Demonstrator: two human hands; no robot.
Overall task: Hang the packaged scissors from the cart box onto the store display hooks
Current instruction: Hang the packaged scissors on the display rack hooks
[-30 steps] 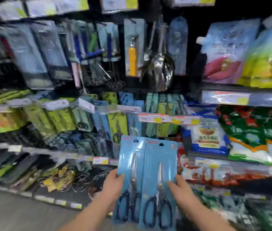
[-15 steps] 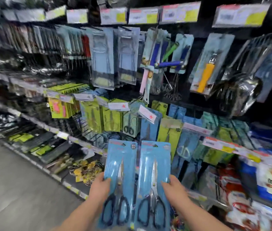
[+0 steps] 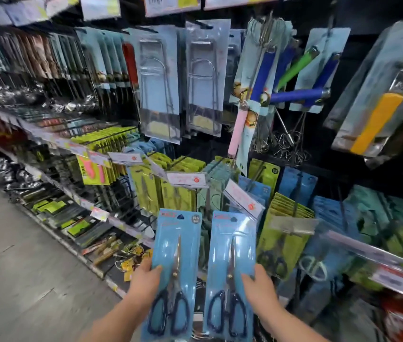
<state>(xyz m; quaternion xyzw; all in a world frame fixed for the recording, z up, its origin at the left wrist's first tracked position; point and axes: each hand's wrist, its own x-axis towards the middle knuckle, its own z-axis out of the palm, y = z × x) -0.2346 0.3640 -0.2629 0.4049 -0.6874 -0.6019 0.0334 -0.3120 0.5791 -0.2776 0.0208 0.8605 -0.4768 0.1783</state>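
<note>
I hold two blue carded packs of dark-handled scissors upright in front of the display. My left hand (image 3: 146,280) grips the left scissors pack (image 3: 175,253) by its left edge, thumb on the front. My right hand (image 3: 261,286) grips the right scissors pack (image 3: 231,255) by its right edge. The two packs stand side by side with a narrow gap between them. Just beyond their tops, display hooks (image 3: 210,176) carry green, teal and blue scissor packs with price tags (image 3: 186,179) at the hook ends. The cart box is out of sight.
Above hang clear-packed wire racks (image 3: 158,82), whisks with blue and green handles (image 3: 294,92) and a yellow-handled tool (image 3: 373,119). Lower shelves (image 3: 81,201) run off to the left with dark utensils. Grey aisle floor (image 3: 22,267) lies at the left.
The view has swung left and closer to the hooks. The two packs have drifted slightly apart and sit nearer the hanging scissor packs; both hands keep their grip.
</note>
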